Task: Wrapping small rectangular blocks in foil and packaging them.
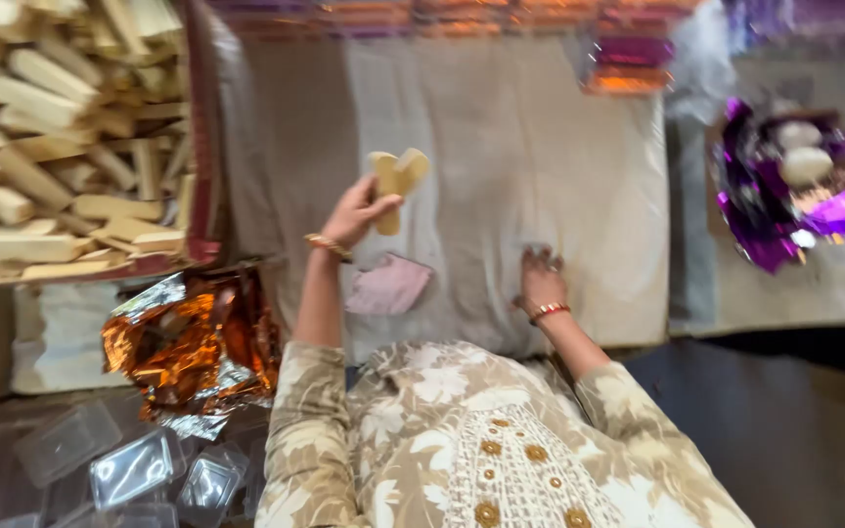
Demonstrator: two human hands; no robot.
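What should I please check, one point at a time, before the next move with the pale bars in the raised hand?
1. Left hand grips the pale bars: ok, two bars held above the cloth.
2. Right hand free: ok, it rests flat on the beige cloth, holding nothing visible.
3. Pink piece within reach: ok, it lies on the cloth below the left hand.
4. Supply of bars: ok, the box of bars at the left is full.
5. Gold foil ready: cannot tell, it looks crumpled.
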